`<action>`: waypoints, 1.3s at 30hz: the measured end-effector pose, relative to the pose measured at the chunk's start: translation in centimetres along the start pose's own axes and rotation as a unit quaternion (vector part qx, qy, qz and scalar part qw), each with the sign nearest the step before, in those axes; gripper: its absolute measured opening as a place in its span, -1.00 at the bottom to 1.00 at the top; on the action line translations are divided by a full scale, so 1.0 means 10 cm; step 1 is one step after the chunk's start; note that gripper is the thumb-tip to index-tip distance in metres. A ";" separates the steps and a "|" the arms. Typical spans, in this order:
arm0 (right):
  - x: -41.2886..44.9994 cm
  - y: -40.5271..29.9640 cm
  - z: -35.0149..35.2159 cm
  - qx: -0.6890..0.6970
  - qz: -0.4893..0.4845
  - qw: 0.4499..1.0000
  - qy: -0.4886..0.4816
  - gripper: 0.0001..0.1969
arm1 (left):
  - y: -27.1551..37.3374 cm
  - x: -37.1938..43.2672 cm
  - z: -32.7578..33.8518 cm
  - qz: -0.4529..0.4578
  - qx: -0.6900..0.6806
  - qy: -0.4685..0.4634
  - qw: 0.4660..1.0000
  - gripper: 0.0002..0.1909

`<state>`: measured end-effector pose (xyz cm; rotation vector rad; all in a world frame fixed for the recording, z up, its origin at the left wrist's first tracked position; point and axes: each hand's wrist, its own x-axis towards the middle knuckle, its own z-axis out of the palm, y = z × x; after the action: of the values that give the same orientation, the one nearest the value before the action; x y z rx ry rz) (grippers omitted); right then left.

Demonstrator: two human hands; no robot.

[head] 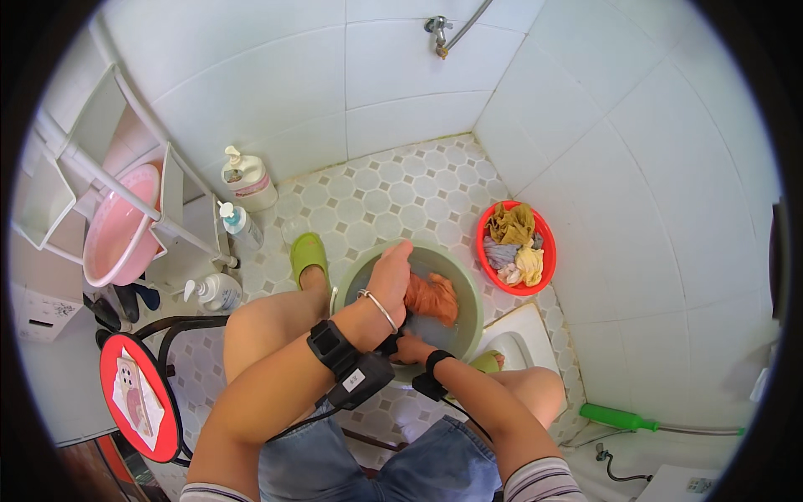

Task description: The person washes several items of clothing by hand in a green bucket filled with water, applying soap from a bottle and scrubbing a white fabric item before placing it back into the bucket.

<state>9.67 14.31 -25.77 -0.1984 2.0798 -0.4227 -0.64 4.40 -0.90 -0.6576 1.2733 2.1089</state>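
Observation:
A pale green bucket (472,314) of cloudy water stands on the floor between my knees. In it lies a wet rust-orange cloth (434,300), partly above the water. My left hand (392,279), with a bangle at its wrist, is over the bucket against the cloth's left side, its fingers mostly hidden. Lower down, near the bucket's front, my right hand (411,348) is bent inward beside some dark fabric (390,344). Whether either hand grips fabric cannot be told. Both wrists wear black straps with devices.
A red basin (552,257) of crumpled clothes stands right of the bucket, near a squat toilet (511,345). Pump bottles (248,179) and a rack with a pink basin (122,232) are at left. A phone (135,392) lies on a red stool (111,357). A tap (441,37) is on the far wall.

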 end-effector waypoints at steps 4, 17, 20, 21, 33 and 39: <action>0.11 0.01 0.04 0.000 0.017 1.000 0.020 -0.51 | 0.11 -0.07 0.00 0.001 -0.007 -0.004 1.000 -0.49; -1.02 -0.18 -0.91 0.704 -0.038 0.704 0.085 -0.63 | -0.52 0.79 -0.47 0.014 0.140 0.161 0.977 -0.35; -1.68 -0.33 -1.21 0.768 -0.219 0.594 0.101 -0.56 | -0.67 0.60 -0.45 -0.086 0.100 0.146 0.980 -0.31; -1.86 -0.40 -1.29 0.766 -0.221 0.594 0.104 -0.56 | -0.77 0.51 -0.43 -0.123 0.041 0.148 0.980 -0.30; -1.79 -0.80 -1.22 0.729 -0.277 0.515 0.355 -0.81 | -0.99 0.67 -0.26 -0.157 -0.208 -0.296 0.919 -0.64; -1.66 -0.79 -1.16 0.419 -0.149 0.620 0.647 -0.74 | -0.88 0.38 -0.04 -0.154 -0.183 -0.153 0.959 -0.55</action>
<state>8.19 14.59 -4.07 0.5132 2.8399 -2.2116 2.87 8.16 -8.99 -0.6064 0.5753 2.0930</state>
